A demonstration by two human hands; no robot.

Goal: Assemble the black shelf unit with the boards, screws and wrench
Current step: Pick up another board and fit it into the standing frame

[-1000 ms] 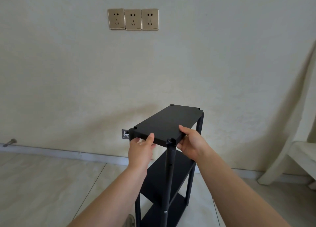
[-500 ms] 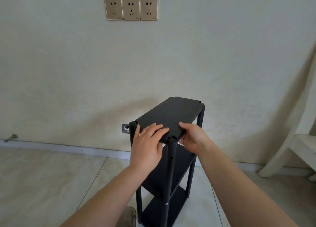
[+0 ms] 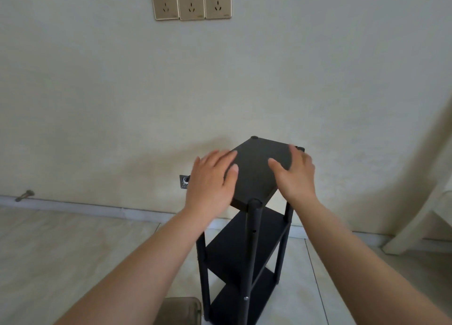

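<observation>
**Shelf unit getting its top board pressed down**

Shelf unit [image 3: 247, 246] is standing upright on the floor [image 3: 73, 246] by the wall. Both hands are lying flat and open-fingered on its top board [image 3: 256, 168]: left hand [image 3: 210, 178] at nine o'clock, right hand [image 3: 293, 175] at three. Seating or checking looks underway; next probably needs testing for wobble.

A room in a home: three gold wall sockets [image 3: 191, 2] high above the left hand [image 3: 209, 178] (plain cream wall [image 3: 97, 92]), pale tiled floor [image 3: 61, 246] below it.
</observation>
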